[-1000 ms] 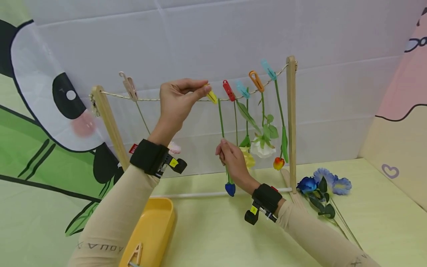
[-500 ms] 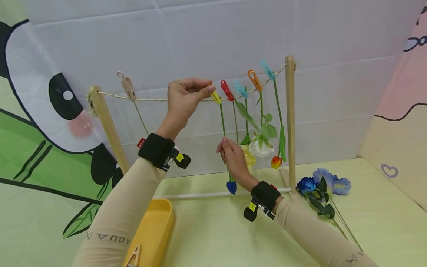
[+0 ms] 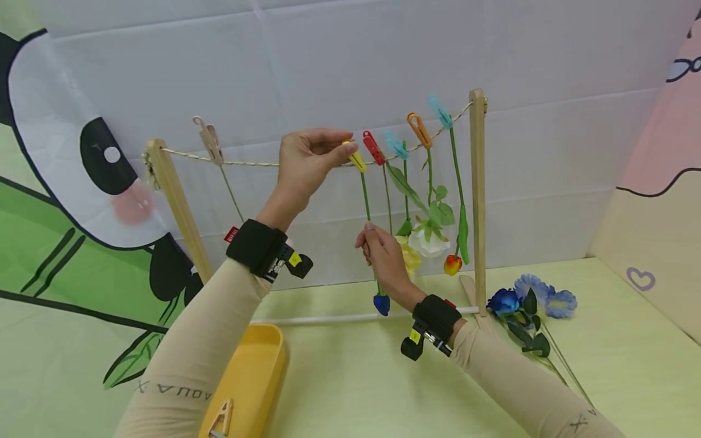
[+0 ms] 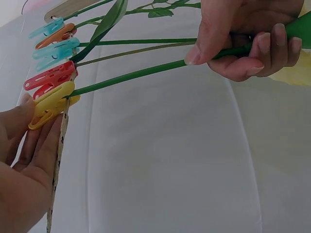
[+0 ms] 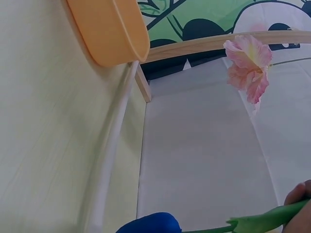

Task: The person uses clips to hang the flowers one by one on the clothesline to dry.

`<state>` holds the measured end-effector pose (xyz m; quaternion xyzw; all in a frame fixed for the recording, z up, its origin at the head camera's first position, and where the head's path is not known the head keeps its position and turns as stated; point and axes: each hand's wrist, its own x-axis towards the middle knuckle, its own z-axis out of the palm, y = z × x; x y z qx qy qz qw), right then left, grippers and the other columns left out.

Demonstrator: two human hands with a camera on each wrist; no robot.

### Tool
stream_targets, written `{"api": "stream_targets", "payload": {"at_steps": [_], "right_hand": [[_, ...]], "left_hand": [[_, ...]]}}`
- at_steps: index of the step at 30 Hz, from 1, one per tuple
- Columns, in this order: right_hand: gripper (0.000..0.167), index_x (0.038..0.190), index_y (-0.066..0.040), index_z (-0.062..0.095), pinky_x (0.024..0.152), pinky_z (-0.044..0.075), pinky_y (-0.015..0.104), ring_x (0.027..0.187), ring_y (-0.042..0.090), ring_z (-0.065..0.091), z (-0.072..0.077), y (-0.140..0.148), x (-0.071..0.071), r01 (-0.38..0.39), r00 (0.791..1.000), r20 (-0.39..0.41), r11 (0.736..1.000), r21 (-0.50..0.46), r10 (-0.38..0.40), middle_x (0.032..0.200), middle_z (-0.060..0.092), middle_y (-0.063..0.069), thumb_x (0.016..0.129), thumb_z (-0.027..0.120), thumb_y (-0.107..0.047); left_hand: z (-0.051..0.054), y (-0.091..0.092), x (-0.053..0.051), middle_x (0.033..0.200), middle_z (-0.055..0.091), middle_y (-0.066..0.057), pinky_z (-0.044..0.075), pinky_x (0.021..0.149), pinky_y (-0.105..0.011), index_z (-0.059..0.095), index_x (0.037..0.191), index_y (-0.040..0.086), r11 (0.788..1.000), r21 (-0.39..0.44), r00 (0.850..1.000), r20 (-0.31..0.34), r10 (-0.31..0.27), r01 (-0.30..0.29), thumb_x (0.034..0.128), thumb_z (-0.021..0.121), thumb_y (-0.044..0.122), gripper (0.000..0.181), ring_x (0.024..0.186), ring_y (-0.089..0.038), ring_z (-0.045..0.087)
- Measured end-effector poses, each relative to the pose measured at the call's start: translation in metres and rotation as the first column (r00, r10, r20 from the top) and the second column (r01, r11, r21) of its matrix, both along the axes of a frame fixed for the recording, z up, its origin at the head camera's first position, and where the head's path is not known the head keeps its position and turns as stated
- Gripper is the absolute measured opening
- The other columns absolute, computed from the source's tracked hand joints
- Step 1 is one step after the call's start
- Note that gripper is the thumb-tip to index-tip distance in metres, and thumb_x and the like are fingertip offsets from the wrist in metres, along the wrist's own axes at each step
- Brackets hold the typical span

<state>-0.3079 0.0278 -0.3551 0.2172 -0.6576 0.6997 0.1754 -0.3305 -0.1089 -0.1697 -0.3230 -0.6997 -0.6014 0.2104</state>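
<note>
My left hand point(image 3: 309, 164) pinches a yellow clothespin point(image 3: 357, 157) between thumb and fingers at the rope point(image 3: 246, 163). In the left wrist view the clothespin's tip point(image 4: 62, 92) meets both the rope and the top of a green stem point(image 4: 131, 75). Lower down, my right hand point(image 3: 386, 258) holds that stem with curled fingers. Its blue flower head point(image 3: 381, 305) hangs head-down below the hand, and shows blue point(image 5: 150, 223) at the bottom of the right wrist view. Just right of the yellow clothespin, a red clothespin point(image 3: 373, 148) grips another stem on the rope.
Light blue point(image 3: 440, 112) and orange clothespins point(image 3: 419, 130) hang a white rose point(image 3: 429, 241) and other flowers. A pink flower point(image 5: 249, 65) hangs at left. Wooden posts point(image 3: 479, 201) carry the rope. A yellow tray point(image 3: 276, 365) stands front left; blue flowers point(image 3: 531, 304) lie right.
The yellow clothespin has moved slightly right, from beside the stem's top onto it at the rope. My left hand shifted right with it; the right hand has stayed nearly still on the stem.
</note>
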Motion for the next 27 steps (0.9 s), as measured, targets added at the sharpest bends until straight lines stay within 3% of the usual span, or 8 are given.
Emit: {"api": "stream_targets", "payload": {"at_steps": [4, 8, 12, 16, 19, 23, 27], "right_hand": [[0.047, 0.096, 0.003, 0.065, 0.065, 0.049, 0.031, 0.07, 0.031, 0.049, 0.001, 0.0, 0.001, -0.004, 1.0, 0.016, 1.0, 0.01, 0.004, 0.079, 0.049, 0.018, 0.114, 0.037, -0.031], [0.042, 0.11, 0.003, 0.068, 0.082, 0.058, 0.035, 0.087, 0.038, 0.062, 0.004, 0.001, 0.006, -0.017, 1.0, -0.005, 1.0, 0.013, 0.017, 0.091, 0.06, 0.02, 0.114, 0.037, -0.026], [0.034, 0.124, 0.0, 0.064, 0.099, 0.054, 0.037, 0.105, 0.031, 0.066, 0.01, 0.002, 0.014, 0.062, 0.995, -0.085, 0.996, 0.06, -0.057, 0.108, 0.066, 0.018, 0.114, 0.038, -0.02], [0.037, 0.142, -0.001, 0.054, 0.109, 0.047, 0.037, 0.123, 0.025, 0.061, 0.018, 0.007, 0.024, 0.145, 0.983, -0.131, 0.984, 0.099, -0.132, 0.127, 0.064, 0.015, 0.114, 0.039, -0.02], [0.045, 0.153, -0.002, 0.043, 0.114, 0.043, 0.037, 0.136, 0.024, 0.053, 0.026, 0.01, 0.033, 0.134, 0.987, -0.1, 0.985, 0.109, -0.124, 0.145, 0.056, 0.013, 0.113, 0.041, -0.023], [0.048, 0.156, -0.004, 0.041, 0.117, 0.039, 0.038, 0.143, 0.022, 0.046, 0.032, 0.014, 0.048, 0.089, 0.995, -0.055, 0.989, 0.115, -0.083, 0.156, 0.047, 0.01, 0.113, 0.043, -0.024], [0.047, 0.155, -0.005, 0.042, 0.116, 0.039, 0.039, 0.144, 0.023, 0.046, 0.031, 0.024, 0.065, 0.076, 0.993, -0.104, 0.983, 0.166, -0.06, 0.157, 0.047, 0.009, 0.112, 0.045, -0.022]], "left_hand": [[0.001, -0.001, 0.002, 0.101, 0.076, -0.012, 0.061, 0.082, -0.033, 0.076, 0.113, -0.003, 0.999, -0.045, 0.999, 0.044, -0.008, 0.009, 0.0909, 0.078, 0.005, 0.024, 0.088, -0.019, 0.075], [0.0, -0.001, 0.005, 0.108, 0.075, -0.014, 0.061, 0.086, -0.035, 0.075, 0.118, -0.002, 0.997, -0.083, 0.998, 0.067, 0.01, -0.004, 0.0921, 0.077, 0.007, 0.027, 0.093, -0.018, 0.074], [0.0, -0.001, 0.008, 0.115, 0.074, -0.015, 0.06, 0.088, -0.037, 0.073, 0.121, -0.001, 0.993, -0.113, 0.998, 0.061, 0.024, -0.017, 0.0932, 0.076, 0.009, 0.03, 0.099, -0.019, 0.073], [0.002, 0.001, 0.01, 0.121, 0.072, -0.014, 0.059, 0.09, -0.032, 0.071, 0.125, -0.003, 0.989, -0.144, 0.999, 0.04, 0.033, -0.026, 0.0949, 0.074, 0.009, 0.032, 0.107, -0.02, 0.071], [0.002, 0.0, 0.013, 0.126, 0.07, -0.013, 0.058, 0.093, -0.03, 0.07, 0.127, -0.002, 0.988, -0.15, 0.999, 0.033, 0.035, -0.03, 0.0954, 0.073, 0.007, 0.033, 0.113, -0.021, 0.07], [-0.002, -0.006, 0.019, 0.133, 0.066, -0.013, 0.055, 0.097, -0.03, 0.068, 0.13, -0.001, 0.992, -0.121, 0.999, 0.002, 0.032, -0.032, 0.0947, 0.073, 0.003, 0.036, 0.119, -0.023, 0.067], [-0.009, -0.02, 0.033, 0.136, 0.065, -0.012, 0.053, 0.101, -0.032, 0.067, 0.128, -0.007, 0.999, -0.037, 0.996, -0.081, 0.023, -0.026, 0.0929, 0.073, -0.003, 0.036, 0.122, -0.023, 0.065]]}}
